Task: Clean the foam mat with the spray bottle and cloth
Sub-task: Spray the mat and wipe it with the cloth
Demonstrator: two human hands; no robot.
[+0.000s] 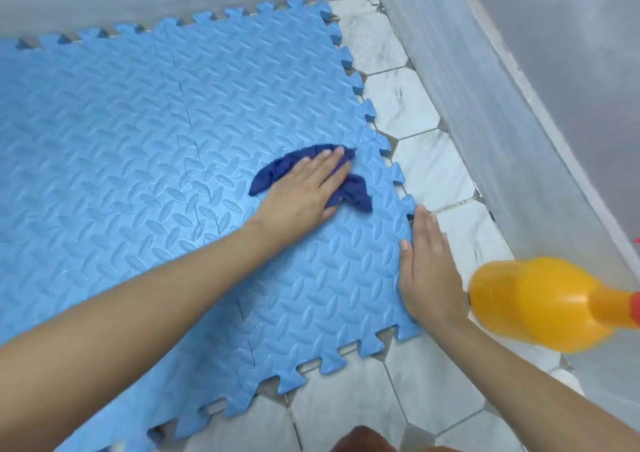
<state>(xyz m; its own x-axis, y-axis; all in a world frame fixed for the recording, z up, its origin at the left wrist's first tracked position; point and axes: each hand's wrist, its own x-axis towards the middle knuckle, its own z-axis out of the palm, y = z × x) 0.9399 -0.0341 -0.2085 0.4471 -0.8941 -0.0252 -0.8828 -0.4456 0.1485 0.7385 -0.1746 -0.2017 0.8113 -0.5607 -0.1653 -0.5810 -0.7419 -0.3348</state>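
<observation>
A light blue foam mat (145,146) of interlocking tiles covers the floor at left and centre. A dark blue cloth (353,191) lies crumpled near the mat's right edge. My left hand (304,191) lies flat on the cloth with straight fingers, pressing it onto the mat. My right hand (429,271) rests flat with straight fingers at the mat's right edge, partly on the white tiles. An orange spray bottle (540,302) with a red part at its neck lies on the tiles just right of my right hand, untouched.
White marble-look floor tiles (433,171) run along the mat's right and near sides. A grey wall with a pale skirting (485,105) rises close on the right, and another wall borders the mat's far edge. Something reddish-brown (363,441) shows at the bottom edge.
</observation>
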